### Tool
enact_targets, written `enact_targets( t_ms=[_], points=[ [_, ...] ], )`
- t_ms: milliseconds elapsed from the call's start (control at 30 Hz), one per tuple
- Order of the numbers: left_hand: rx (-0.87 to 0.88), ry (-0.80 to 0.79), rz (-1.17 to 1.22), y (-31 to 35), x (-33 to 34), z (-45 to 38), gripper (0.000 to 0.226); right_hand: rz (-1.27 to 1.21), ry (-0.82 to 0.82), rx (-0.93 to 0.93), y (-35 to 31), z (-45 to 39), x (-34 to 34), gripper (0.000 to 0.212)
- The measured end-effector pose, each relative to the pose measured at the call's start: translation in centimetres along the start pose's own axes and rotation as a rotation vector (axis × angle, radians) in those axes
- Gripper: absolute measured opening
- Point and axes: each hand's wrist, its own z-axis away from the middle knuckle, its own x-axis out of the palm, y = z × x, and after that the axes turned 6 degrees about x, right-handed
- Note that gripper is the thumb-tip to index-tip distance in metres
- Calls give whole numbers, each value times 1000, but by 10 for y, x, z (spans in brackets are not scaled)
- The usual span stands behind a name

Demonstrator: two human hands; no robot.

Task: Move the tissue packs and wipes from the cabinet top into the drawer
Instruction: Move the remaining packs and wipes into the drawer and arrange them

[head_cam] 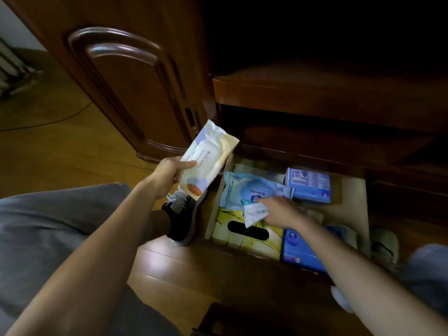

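My left hand (169, 174) grips a white and cream wipes pack (208, 158) with an orange spot, held tilted just left of the open drawer (362, 202). My right hand (278, 210) reaches inside the drawer and pinches a small white pack (254, 213). Under it lies a light blue wipes pack (252, 187). A blue tissue box (309, 184) sits at the drawer's back right. A yellow tissue pack (247, 235) fills the front left, and a blue pack (299, 249) lies at the front right, partly hidden by my right forearm.
A dark wooden cabinet door (128, 81) stands to the left, and a dark shelf (327, 93) overhangs the drawer. My black shoe (183, 220) rests on the wooden floor by the drawer's left wall. My grey trouser leg (48, 226) fills the lower left.
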Motion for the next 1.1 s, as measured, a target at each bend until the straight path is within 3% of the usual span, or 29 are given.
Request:
enact_targets(
  t_ms=[67, 167, 300, 400, 500, 600, 633, 733, 800, 900, 967, 1100],
  points=[
    [-3, -1, -28, 0, 7, -1, 43, -67, 33, 10, 4, -10, -7, 20],
    [5, 5, -52, -1, 17, -5, 44, 9, 221, -39, 2, -26, -15, 25],
    [18, -22, -80, -1, 24, -9, 39, 92, 209, -67, -9, -54, -1, 76],
    [27, -4, -80, -1, 23, -12, 41, 61, 174, 61, -7, -69, 20, 101],
    [15, -21, -94, -4, 23, -15, 39, -90, 78, 126, -6, -77, 29, 90],
    [17, -78, -113, -5, 28, -17, 37, -513, 42, 123, -3, -82, 15, 72],
    [14, -99, -115, -6, 30, -18, 36, -555, 62, 146, 0, -82, 8, 66],
    [18, -165, -144, -7, 40, -21, 29, -229, 275, 283, 26, -75, -13, 62],
    [48, -135, -237, -7, 52, -27, 10, -4, 357, 377, 54, -60, -21, 72],
    [86, -79, -438, -13, 81, -39, 28, 93, 387, 471, 91, -34, -17, 82],
    [109, -99, -619, -20, 104, -46, 27, 14, 387, 465, 109, -18, -7, 78],
    [250, -239, -1217, -41, 152, -67, 25, -249, 336, 490, 132, 1, 9, 78]
  ],
)
